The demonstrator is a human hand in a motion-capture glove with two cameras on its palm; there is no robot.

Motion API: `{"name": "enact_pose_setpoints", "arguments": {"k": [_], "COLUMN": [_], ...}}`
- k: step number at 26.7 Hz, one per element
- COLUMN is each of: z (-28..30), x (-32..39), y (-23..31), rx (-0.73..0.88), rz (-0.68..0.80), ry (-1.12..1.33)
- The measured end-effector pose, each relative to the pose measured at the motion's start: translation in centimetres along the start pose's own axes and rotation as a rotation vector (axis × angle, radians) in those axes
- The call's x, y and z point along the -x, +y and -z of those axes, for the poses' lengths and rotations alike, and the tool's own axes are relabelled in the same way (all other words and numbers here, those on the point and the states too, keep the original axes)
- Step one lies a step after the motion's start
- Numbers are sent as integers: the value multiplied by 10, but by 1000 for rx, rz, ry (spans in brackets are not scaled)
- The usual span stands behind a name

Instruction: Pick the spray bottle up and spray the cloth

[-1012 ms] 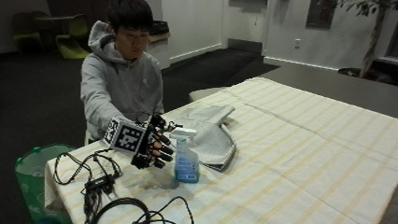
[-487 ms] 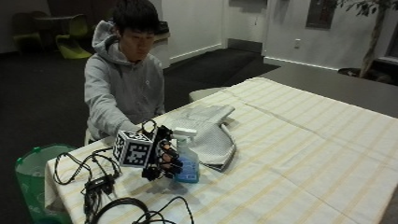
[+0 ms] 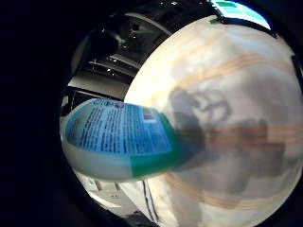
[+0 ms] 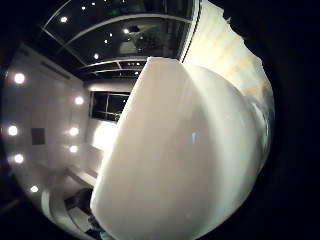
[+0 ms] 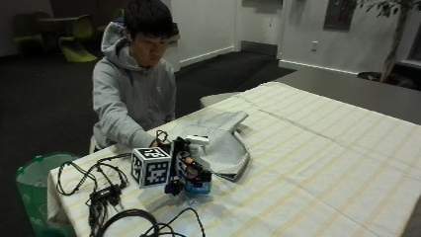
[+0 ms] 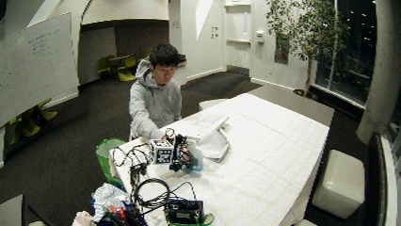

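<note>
One spray bottle (image 5: 196,174), one grey cloth (image 5: 224,143), one gloved right hand (image 5: 183,168) and one striped tablecloth (image 5: 315,148) are on view. From the room, the bottle stands upright on the tablecloth just beside the near edge of the cloth, its white trigger head (image 5: 197,140) rising above the hand. The hand's black fingers are curled round the bottle's body, holding it. The cloth lies crumpled, touching or nearly touching the bottle on its far side.

The little-finger palm camera shows what the room view hides: the bottle's blue printed label (image 3: 116,130), a green band beneath it, and the bottle's shadow on the striped tablecloth (image 3: 236,94). The thumb-side palm camera is almost filled by a pale, smooth white surface (image 4: 180,160) close to the palm; whether it is bottle or trigger head I cannot tell.

Against half a second ago, the hand has closed in on the bottle, which stands beside the cloth as before.
</note>
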State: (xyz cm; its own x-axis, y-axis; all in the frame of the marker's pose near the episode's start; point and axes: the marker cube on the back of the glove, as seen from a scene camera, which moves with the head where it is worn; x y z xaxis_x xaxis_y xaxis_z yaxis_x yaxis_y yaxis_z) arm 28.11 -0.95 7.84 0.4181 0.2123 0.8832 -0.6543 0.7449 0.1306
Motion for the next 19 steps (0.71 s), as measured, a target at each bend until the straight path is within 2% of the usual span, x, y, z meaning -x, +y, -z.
{"name": "enact_pose_setpoints", "arguments": {"k": [19], "z": [-33], "x": [11], "y": [-19], "rx": [-2], "rz": [-22], "ry": [-178]}}
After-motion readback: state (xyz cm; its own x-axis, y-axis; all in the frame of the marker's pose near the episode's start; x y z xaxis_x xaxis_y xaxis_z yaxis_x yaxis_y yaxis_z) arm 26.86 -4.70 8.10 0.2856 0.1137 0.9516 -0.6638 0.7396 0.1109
